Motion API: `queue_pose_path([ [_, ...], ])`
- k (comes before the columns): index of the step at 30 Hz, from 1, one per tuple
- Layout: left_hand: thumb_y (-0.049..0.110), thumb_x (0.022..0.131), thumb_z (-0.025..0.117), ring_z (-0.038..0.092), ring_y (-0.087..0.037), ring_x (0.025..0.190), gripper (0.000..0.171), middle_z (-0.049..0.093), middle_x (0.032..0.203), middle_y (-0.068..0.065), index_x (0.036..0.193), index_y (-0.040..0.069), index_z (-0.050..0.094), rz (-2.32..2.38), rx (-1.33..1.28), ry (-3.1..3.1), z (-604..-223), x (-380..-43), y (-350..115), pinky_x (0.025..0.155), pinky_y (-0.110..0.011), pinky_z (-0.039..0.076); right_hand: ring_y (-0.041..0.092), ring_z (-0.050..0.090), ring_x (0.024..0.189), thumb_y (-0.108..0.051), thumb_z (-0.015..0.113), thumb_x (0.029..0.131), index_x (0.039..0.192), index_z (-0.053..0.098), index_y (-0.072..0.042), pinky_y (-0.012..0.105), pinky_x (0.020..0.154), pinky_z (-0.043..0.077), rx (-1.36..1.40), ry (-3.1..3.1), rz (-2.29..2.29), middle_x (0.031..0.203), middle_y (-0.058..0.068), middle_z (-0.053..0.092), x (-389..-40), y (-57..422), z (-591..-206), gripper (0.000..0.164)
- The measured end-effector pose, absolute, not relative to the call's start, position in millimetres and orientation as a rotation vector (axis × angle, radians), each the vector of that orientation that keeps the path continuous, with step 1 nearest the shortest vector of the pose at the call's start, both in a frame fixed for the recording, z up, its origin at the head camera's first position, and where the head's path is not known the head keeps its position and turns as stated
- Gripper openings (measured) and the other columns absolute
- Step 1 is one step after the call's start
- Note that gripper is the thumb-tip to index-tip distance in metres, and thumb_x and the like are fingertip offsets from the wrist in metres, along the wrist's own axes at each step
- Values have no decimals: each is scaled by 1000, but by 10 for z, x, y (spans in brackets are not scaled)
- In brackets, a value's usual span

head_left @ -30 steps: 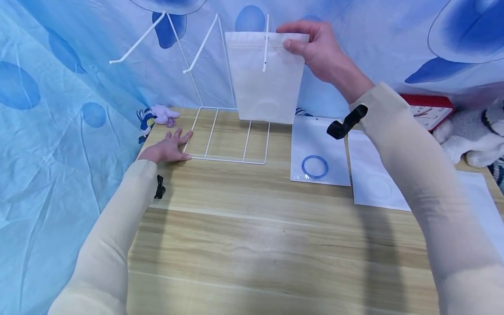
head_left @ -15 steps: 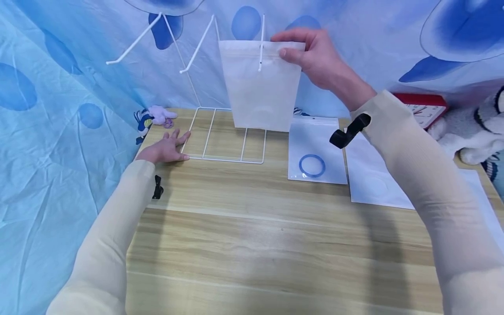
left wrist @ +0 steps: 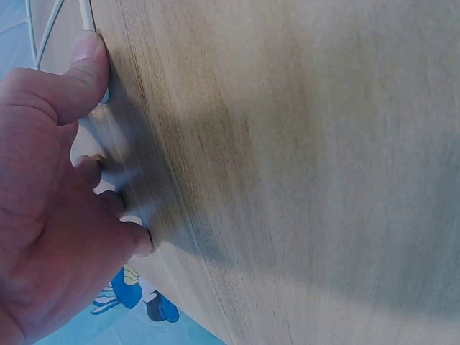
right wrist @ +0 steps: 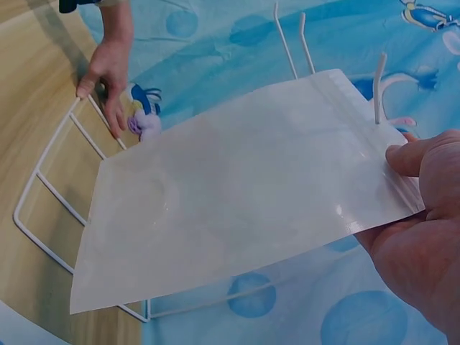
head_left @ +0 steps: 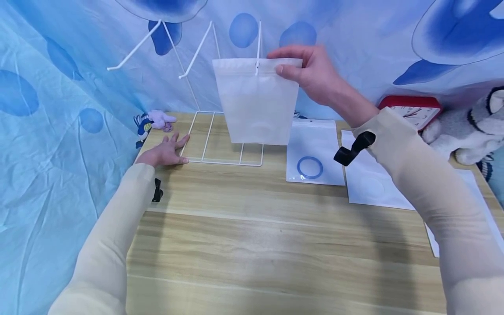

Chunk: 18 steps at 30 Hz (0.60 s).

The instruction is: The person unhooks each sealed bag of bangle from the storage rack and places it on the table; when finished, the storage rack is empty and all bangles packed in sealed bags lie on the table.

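Note:
My right hand [head_left: 316,78] pinches the top right corner of a white zip pouch [head_left: 257,103], thumb in front and fingers behind. The pouch hangs upright above a white wire rack [head_left: 222,163], with its top middle at the tip of the rack's right hook [head_left: 259,39]. From the right wrist view, that hook tip stands at the zip end of the pouch; I cannot tell whether it still passes through the hole. My left hand [head_left: 167,151] rests with spread fingers on the left side of the rack's base, its thumb [left wrist: 86,65] on the front wire.
Two more hooks [head_left: 135,49] stick out to the left. On the wooden table [head_left: 271,245] right of the rack lies a pouch with a blue ring [head_left: 309,167], then further white pouches [head_left: 370,188]. A red clock [head_left: 417,111], a grey plush toy [head_left: 468,127] and a purple toy [head_left: 160,119] stand behind.
My right hand and the pouch have come lower and toward me, so the pouch's top edge has slid along the right hook to its tip. My left hand has stayed on the rack.

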<state>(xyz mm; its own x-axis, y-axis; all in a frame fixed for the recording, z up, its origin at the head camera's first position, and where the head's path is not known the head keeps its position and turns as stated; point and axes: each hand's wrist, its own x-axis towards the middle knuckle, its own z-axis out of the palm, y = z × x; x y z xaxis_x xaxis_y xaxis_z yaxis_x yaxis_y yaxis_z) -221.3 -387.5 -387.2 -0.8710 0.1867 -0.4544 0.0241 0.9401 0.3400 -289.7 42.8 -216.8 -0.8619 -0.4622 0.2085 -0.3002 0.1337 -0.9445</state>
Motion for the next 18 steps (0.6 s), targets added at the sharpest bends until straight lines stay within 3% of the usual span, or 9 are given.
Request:
queue_pose_path([
  [18, 36, 98, 63, -12, -58, 141, 90, -11, 159, -35, 160, 8, 3, 410, 143, 2602, -3878, -2228, -3874, 106, -77, 7, 24, 70, 97, -7, 65, 97, 123, 72, -9, 30, 83, 56, -811, 2232, -1854, 119, 11, 68, -2620, 453, -2187, 27],
])
